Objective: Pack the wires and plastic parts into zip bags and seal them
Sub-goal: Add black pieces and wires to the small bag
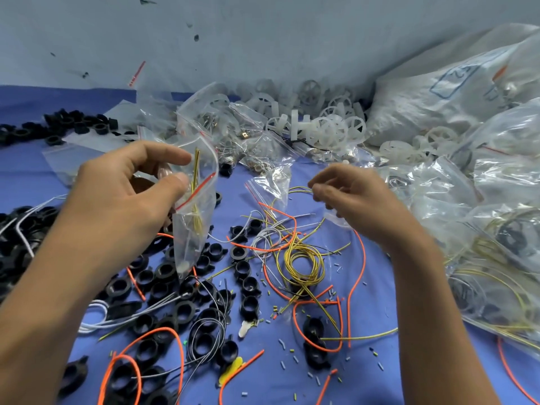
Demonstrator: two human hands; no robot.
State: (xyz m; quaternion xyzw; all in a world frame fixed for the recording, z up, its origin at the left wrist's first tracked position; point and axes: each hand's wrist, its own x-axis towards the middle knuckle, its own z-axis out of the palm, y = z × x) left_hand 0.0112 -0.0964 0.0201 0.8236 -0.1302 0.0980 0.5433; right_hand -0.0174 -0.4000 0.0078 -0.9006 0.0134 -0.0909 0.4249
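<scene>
My left hand (122,194) pinches the open top of a small clear zip bag (194,229) with a red seal strip. It hangs upright above the table, and a yellow wire (195,182) pokes out of its mouth. My right hand (353,200) hovers to the right with curled fingers. A thin yellow wire (298,189) runs up to its fingertips; the grip itself is hidden. On the blue table below lie a coil of yellow-black wire (302,258), loose orange wires (355,287), white wires and black plastic rings (163,287).
Filled clear bags (496,258) pile up at the right. White plastic wheels (330,124) and small packed bags (248,135) lie at the back by the grey wall. More black rings (58,127) sit at the far left. Tiny wire offcuts litter the cloth.
</scene>
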